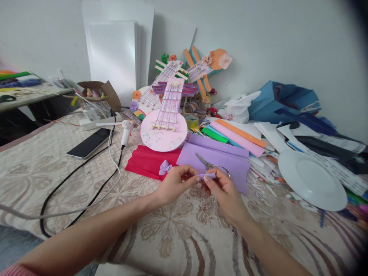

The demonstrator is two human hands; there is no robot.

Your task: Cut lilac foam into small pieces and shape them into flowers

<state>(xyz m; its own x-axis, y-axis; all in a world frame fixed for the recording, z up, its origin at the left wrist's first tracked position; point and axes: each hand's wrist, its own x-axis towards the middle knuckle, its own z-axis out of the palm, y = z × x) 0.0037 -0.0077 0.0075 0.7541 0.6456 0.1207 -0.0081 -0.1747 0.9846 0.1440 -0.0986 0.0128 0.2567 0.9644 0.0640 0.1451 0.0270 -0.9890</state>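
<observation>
A small purple paper strip (209, 175) is pinched between both hands, held level above the patterned tablecloth. My left hand (179, 182) grips its left end with thumb and fingers. The right end is between the thumb and fingers of my right hand (221, 186). Just behind the hands lie scissors (204, 161) on a purple paper sheet (189, 153). A purple paper flower (165, 167) rests on red crepe paper (142, 161), left of my left hand.
A pink round paper instrument (163, 138) stands behind the sheets. At left are a glue gun (126, 132), its looping cable and a phone (90, 143). A white plate (312, 180), paper scraps and a blue bag (261, 101) are at right.
</observation>
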